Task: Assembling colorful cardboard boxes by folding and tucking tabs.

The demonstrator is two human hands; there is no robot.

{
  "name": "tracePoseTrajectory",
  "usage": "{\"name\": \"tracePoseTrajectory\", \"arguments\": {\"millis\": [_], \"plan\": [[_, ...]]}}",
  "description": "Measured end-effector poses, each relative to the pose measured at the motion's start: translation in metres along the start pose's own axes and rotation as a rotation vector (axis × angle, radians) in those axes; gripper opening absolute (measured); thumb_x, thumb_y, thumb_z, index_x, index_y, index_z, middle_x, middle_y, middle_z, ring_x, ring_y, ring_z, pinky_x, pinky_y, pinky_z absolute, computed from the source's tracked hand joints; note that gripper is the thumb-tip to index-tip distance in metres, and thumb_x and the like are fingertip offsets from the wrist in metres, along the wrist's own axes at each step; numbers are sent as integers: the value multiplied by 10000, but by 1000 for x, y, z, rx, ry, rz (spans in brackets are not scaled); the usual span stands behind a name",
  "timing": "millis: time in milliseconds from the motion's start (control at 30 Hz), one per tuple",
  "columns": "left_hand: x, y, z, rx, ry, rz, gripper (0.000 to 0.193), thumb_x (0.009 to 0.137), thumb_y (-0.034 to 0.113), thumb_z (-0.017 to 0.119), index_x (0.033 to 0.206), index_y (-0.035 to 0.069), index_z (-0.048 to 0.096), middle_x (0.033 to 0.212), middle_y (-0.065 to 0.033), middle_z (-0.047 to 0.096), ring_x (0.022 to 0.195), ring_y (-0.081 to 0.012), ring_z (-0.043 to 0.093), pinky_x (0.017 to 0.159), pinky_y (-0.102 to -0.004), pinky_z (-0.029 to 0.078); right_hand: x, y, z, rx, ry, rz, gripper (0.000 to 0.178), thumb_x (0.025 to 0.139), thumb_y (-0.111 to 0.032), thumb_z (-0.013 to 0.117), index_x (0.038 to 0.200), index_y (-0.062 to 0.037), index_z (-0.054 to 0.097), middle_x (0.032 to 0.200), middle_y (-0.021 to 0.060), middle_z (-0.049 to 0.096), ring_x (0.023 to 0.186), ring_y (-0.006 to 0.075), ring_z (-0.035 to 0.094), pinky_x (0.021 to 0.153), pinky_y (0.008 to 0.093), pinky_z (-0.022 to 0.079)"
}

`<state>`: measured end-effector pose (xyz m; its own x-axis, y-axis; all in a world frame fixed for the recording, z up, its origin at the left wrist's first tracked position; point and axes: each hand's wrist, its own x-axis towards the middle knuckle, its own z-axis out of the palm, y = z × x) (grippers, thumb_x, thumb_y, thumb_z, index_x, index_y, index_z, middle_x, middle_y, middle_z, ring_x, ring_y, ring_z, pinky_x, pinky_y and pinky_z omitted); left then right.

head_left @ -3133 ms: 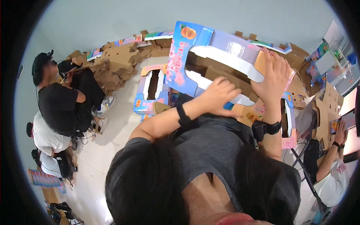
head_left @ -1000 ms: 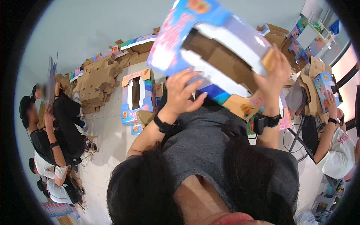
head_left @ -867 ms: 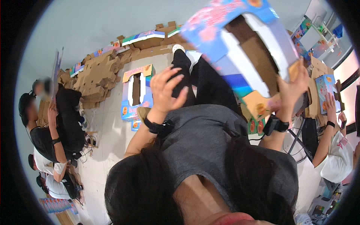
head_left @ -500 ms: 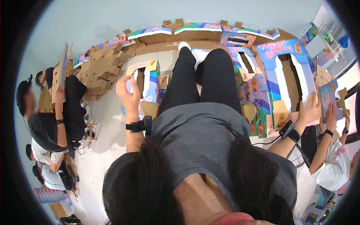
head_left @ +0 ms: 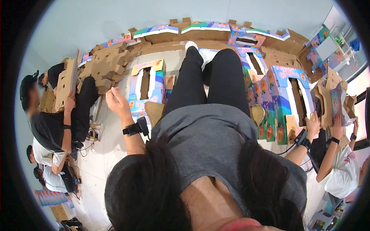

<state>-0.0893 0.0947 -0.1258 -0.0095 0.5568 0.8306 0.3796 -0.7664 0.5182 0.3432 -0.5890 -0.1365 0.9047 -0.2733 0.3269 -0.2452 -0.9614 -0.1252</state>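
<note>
On the right, my right hand (head_left: pixel 312 126) grips the near right edge of a printed fruit carton (head_left: pixel 280 101), blue, purple and green with a long cut-out in its top. A bare brown flap (head_left: pixel 291 125) sticks up at its near end. The fingers' far side is hidden by the carton. My left hand (head_left: pixel 118 103) hovers over the floor at left with loosely bent fingers and nothing in it. Nearest to it stands another printed carton (head_left: pixel 135 90) with a yellow end and a similar cut-out.
Flattened brown cardboard (head_left: pixel 104 67) is piled at far left. Printed cartons (head_left: pixel 208 27) line the wall. Another carton (head_left: pixel 252 63) stands beside my right leg. At left a co-worker holds a cardboard panel (head_left: pixel 66 86); at right another person's hands hold a carton (head_left: pixel 337 100).
The carton at my right hand has gone lower and away from me, now beside other cartons. My left hand has moved left and down, away from the yellow-ended carton.
</note>
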Motion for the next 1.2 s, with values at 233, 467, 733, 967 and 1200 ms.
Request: {"name": "tracePoseTrajectory", "arguments": {"millis": [233,467,733,967,1200], "plan": [[-1,-6,-7,46,-29,-33,263,985,156,488,816,8,624,803,-109,623,804,-291,594,760,-393,450,21,34,65,-32,-217,24,809,670,-424,759,1414,-457,443,1280,153,593,1204,380,543,1008,490,424],[-21,-50,-4,83,-456,-309,304,964,284,538,907,23,684,933,-152,686,864,-286,646,764,-372,474,36,61,98,74,-97,-249,914,659,-580,797,1439,-241,462,1256,184,615,1212,396,541,1015,456,434],[-45,-66,-7,332,-1578,-611,366,907,273,484,1107,38,681,1156,-172,659,1036,-246,631,851,-391,488,39,56,97,996,-211,-199,376,888,-258,706,1135,21,658,1047,92,683,959,149,619,861,289,483],[-66,-122,13,181,-1529,-410,419,915,316,477,1182,27,621,1094,-135,676,1015,-260,638,829,-437,502,-16,-85,-14,711,-391,-533,265,906,-230,680,854,30,664,700,59,631,690,117,599,642,281,480],[-53,-87,14,469,-1838,-300,365,915,304,511,1161,62,630,1074,-84,697,973,-212,646,773,-382,504,-111,-247,-109,692,-705,-1053,386,871,-316,710,694,6,590,574,69,523,581,138,535,542,324,423]]}}
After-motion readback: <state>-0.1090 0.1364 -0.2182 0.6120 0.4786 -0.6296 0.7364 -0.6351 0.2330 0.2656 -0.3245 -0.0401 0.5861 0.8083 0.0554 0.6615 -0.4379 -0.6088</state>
